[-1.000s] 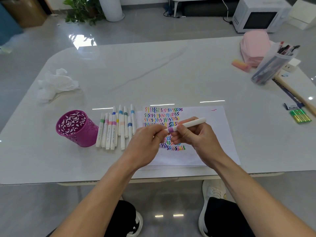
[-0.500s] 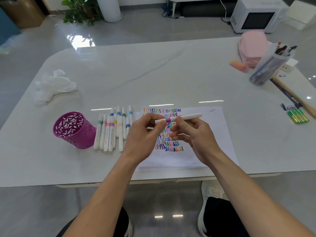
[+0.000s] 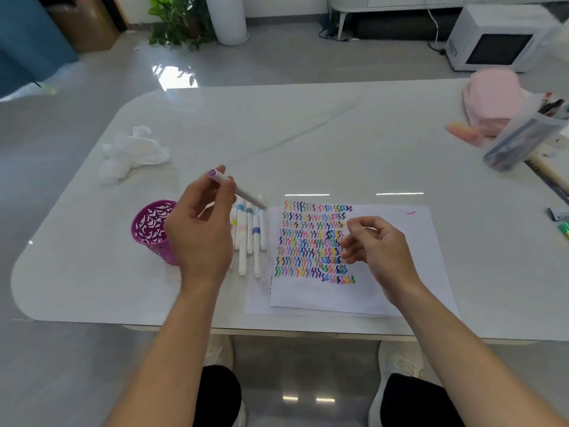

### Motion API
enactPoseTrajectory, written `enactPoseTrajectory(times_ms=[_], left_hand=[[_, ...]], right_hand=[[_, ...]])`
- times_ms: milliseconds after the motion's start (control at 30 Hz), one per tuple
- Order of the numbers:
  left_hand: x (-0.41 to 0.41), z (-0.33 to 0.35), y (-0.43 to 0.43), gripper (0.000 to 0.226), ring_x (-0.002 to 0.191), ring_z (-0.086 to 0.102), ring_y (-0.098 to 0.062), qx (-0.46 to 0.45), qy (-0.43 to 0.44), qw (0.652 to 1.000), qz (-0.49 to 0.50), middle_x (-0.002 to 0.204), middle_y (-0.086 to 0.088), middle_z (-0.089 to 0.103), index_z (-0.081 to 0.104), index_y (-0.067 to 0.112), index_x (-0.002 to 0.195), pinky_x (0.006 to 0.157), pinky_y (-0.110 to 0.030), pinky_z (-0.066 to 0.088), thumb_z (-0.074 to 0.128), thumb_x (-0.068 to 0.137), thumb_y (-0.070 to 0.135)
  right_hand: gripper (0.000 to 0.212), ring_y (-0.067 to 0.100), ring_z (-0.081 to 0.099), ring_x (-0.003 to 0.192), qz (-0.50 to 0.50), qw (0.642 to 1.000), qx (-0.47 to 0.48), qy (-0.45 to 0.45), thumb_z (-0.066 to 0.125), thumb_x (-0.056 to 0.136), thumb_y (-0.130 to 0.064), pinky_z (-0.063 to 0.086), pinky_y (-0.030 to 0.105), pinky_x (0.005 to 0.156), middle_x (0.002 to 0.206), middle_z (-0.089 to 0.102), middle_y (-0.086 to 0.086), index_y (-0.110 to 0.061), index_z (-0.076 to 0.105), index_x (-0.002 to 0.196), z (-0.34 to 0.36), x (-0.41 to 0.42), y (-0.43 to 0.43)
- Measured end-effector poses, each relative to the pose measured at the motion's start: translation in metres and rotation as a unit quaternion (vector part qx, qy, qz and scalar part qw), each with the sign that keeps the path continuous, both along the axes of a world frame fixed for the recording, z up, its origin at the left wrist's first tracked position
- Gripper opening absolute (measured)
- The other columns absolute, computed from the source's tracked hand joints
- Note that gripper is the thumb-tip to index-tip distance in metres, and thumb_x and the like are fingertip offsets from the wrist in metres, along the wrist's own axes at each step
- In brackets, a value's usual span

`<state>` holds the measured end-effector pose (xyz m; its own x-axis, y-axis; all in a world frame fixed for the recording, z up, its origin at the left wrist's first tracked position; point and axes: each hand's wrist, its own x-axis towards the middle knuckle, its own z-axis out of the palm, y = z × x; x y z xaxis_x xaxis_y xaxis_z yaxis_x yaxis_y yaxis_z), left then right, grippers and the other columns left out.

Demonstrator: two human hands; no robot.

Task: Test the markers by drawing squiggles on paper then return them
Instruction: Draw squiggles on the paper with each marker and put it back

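My left hand [image 3: 200,229] grips a white marker with a purple end [image 3: 234,188], raised above the row of white markers [image 3: 249,238] that lie between the purple pen cup [image 3: 151,231] and the paper [image 3: 378,272]. The hand hides part of the cup and the left markers in the row. The paper is covered with rows of coloured squiggles [image 3: 314,241]. My right hand [image 3: 375,248] hovers over the paper's right half with fingers loosely curled and nothing in them.
A crumpled white tissue [image 3: 132,152] lies at the far left of the white table [image 3: 277,134]. At the far right are a pink pouch [image 3: 492,97], a pink eraser [image 3: 463,134], a clear pen holder [image 3: 523,137] and green pens [image 3: 563,231].
Both hands held the purple marker over the paper; now the right hand has let go and the left hand has carried the marker left, over the marker row.
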<state>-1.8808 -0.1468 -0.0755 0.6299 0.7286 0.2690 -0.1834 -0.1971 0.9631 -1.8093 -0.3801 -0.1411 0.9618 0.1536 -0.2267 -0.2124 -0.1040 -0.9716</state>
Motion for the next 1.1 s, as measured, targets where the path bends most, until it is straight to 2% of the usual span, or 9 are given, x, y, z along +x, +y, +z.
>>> enactPoseTrajectory(times_ms=[100, 300, 400, 467, 600, 700, 833, 933, 1100], left_hand=[[-0.007, 0.005, 0.015, 0.023, 0.108, 0.071, -0.019, 0.045, -0.026, 0.997, 0.058, 0.117, 0.009, 0.074, 0.072, 0.02, 0.119, 0.087, -0.031, 0.059, 0.069, 0.097, 0.025], [-0.021, 0.008, 0.045, 0.021, 0.107, 0.067, -0.016, 0.147, -0.046, 0.973, 0.173, 0.116, 0.006, 0.072, 0.071, 0.018, 0.118, 0.083, -0.032, 0.058, 0.064, 0.1, 0.027], [-0.024, 0.006, 0.056, 0.02, 0.105, 0.066, -0.012, 0.164, -0.025, 0.966, 0.196, 0.112, 0.01, 0.068, 0.071, 0.018, 0.116, 0.079, -0.024, 0.056, 0.063, 0.099, 0.028], [-0.026, 0.003, 0.062, 0.018, 0.1, 0.066, -0.007, 0.158, -0.005, 0.967, 0.199, 0.107, 0.012, 0.067, 0.071, 0.021, 0.112, 0.075, -0.022, 0.056, 0.063, 0.099, 0.03], [-0.031, -0.007, 0.069, 0.022, 0.097, 0.065, -0.003, 0.17, 0.076, 0.966, 0.181, 0.104, 0.008, 0.068, 0.07, 0.023, 0.115, 0.081, -0.02, 0.058, 0.06, 0.1, 0.036], [-0.033, -0.014, 0.074, 0.025, 0.097, 0.067, -0.009, 0.206, 0.155, 0.955, 0.145, 0.105, 0.002, 0.071, 0.065, 0.03, 0.125, 0.081, -0.013, 0.054, 0.057, 0.102, 0.03], [-0.033, -0.018, 0.076, 0.022, 0.092, 0.067, -0.014, 0.234, 0.234, 0.935, 0.131, 0.103, 0.002, 0.067, 0.07, 0.024, 0.116, 0.077, -0.018, 0.05, 0.057, 0.099, 0.02], [-0.031, -0.017, 0.072, 0.023, 0.09, 0.064, -0.013, 0.254, 0.251, 0.925, 0.13, 0.105, 0.0, 0.067, 0.068, 0.02, 0.118, 0.075, -0.016, 0.045, 0.057, 0.098, 0.018], [-0.027, -0.015, 0.063, 0.032, 0.094, 0.056, -0.005, 0.286, 0.24, 0.919, 0.129, 0.113, 0.0, 0.066, 0.063, 0.015, 0.131, 0.084, -0.011, 0.041, 0.06, 0.1, 0.021]], right_hand=[[0.011, 0.019, 0.071, 0.059, 0.009, 0.999, -0.035, -0.009, 0.06, 0.106, -0.022, 0.058, 0.028, 0.057, 0.074, 0.075, 0.005, -0.014, 0.068, 0.104, -0.003, 0.002, 0.005], [0.01, 0.016, 0.07, 0.057, 0.016, 0.998, -0.059, -0.028, 0.059, 0.106, -0.022, 0.058, 0.027, 0.056, 0.073, 0.075, 0.003, -0.018, 0.067, 0.103, -0.002, 0.005, 0.012], [0.01, 0.016, 0.069, 0.058, 0.016, 0.997, -0.067, -0.034, 0.058, 0.106, -0.021, 0.057, 0.03, 0.058, 0.073, 0.075, 0.003, -0.018, 0.067, 0.103, -0.002, 0.004, 0.014], [0.01, 0.017, 0.069, 0.059, 0.018, 0.996, -0.073, -0.037, 0.058, 0.107, -0.021, 0.057, 0.031, 0.059, 0.074, 0.075, 0.003, -0.018, 0.067, 0.103, -0.002, 0.003, 0.016], [0.011, 0.016, 0.07, 0.058, 0.022, 0.996, -0.081, -0.042, 0.057, 0.107, -0.02, 0.057, 0.026, 0.055, 0.074, 0.075, 0.002, -0.018, 0.067, 0.104, -0.002, 0.003, 0.02], [0.011, 0.016, 0.069, 0.056, 0.025, 0.996, -0.077, -0.044, 0.057, 0.107, -0.019, 0.056, 0.023, 0.052, 0.073, 0.075, 0.003, -0.018, 0.067, 0.104, -0.002, 0.003, 0.021], [0.011, 0.016, 0.069, 0.055, 0.025, 0.996, -0.074, -0.045, 0.057, 0.107, -0.018, 0.055, 0.022, 0.051, 0.073, 0.075, 0.003, -0.018, 0.067, 0.104, -0.002, 0.003, 0.021], [0.011, 0.017, 0.069, 0.055, 0.026, 0.996, -0.073, -0.043, 0.056, 0.107, -0.017, 0.055, 0.022, 0.051, 0.073, 0.075, 0.004, -0.017, 0.067, 0.104, -0.002, 0.003, 0.02], [0.012, 0.018, 0.069, 0.057, 0.02, 0.996, -0.075, -0.039, 0.056, 0.107, -0.016, 0.055, 0.023, 0.052, 0.074, 0.074, 0.006, -0.016, 0.067, 0.104, -0.001, 0.004, 0.018]])
